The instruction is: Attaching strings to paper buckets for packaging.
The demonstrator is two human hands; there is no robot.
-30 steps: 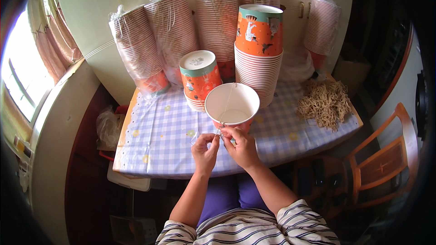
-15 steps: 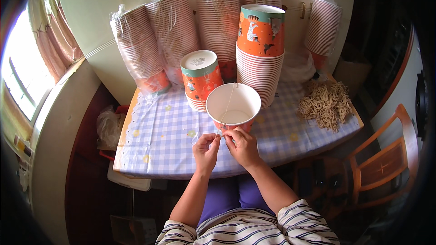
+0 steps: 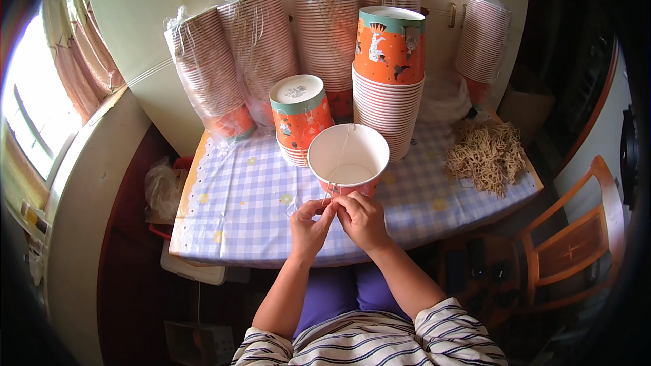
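An open paper bucket [image 3: 357, 156], white inside and orange outside, stands upright near the table's front edge. A thin beige string [image 3: 344, 146] runs from its far rim across the mouth to the near rim. Just in front of that near rim, my left hand [image 3: 310, 225] pinches the string between thumb and fingers. My right hand [image 3: 361, 219] is closed on the string too, its fingertips touching those of the left. The exact shape of the string between the fingertips is too small to make out.
Behind the bucket stand a short upturned bucket stack [image 3: 298, 118] and a taller one [image 3: 388, 95]. Several plastic-wrapped stacks [image 3: 325, 34] line the back. A heap of beige strings [image 3: 487, 157] lies on the checked tablecloth [image 3: 237, 196] at right, beyond which is a wooden chair [image 3: 573, 244].
My hands have drawn together, so the fingertips now meet at the string. The bucket has stayed in place.
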